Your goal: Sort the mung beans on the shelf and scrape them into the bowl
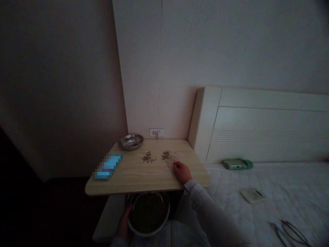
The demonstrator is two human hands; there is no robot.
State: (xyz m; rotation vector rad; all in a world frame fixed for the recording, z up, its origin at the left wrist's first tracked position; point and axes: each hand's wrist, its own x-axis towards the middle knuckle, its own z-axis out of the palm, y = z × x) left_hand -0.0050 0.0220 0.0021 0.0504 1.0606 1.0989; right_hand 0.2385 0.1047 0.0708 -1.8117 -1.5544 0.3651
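While a large bowl (146, 235) is being held below the front edge of the table by the left hand (124, 222), in the head view the tabletop (144, 178) is being worked over by the right hand (182, 172). The bowl's near-left side is being gripped by the left fingers, and a mass of dark greenish contents (148, 212) is being contained in it; single pieces are not being resolved in the dim light.

Small dark bits are being spread in two loose patches: a left patch (148, 157) and a right patch (166, 155), the latter lying just beyond the right fingertips. A pale see-through patch, perhaps film (170, 164), is being glimpsed between them. The right fingers are being curled inward, but whether they are being closed on anything cannot be told.

At the back left, a shallow metal bowl (124, 145) is being supported by the table, with something darker lying inside.

By judgement, small bits are being picked over or laid out by hand, with the two patches being formed apart. For the next move, a fine fingertip pinch is being called for, with the neighbouring bits being left undisturbed and the large bowl being held level.
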